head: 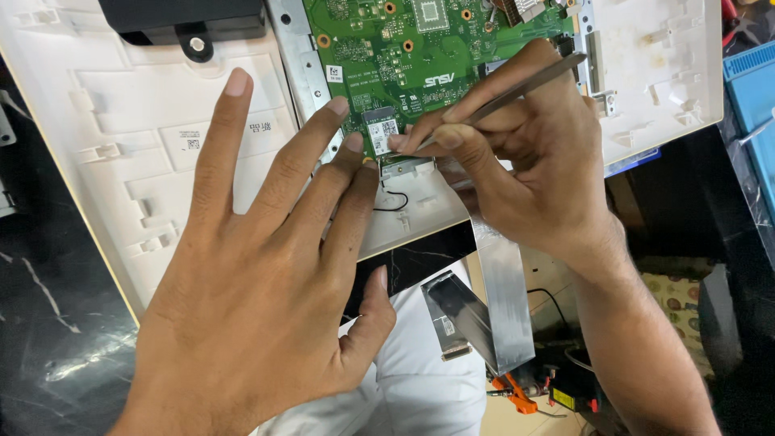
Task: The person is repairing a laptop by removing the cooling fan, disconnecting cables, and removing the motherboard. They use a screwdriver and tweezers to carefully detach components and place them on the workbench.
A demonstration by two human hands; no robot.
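Nearest, the left hand [266,282] lies spread on the white laptop shell [137,137], its fingertips pressing beside the small wireless card [382,133]. Just right, the right hand [525,169] pinches metal tweezers [517,89], tips at the card's near edge on the green motherboard [404,48]. A slip could scratch the board or tear the thin black antenna wire [393,203]; the loose flat ribbon cable [500,291] could snag.

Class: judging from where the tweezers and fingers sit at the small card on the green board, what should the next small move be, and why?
Probably ease the tweezers tip in at the small card: the right hand pinches them at its edge, and the left hand fingertips already brace beside it.
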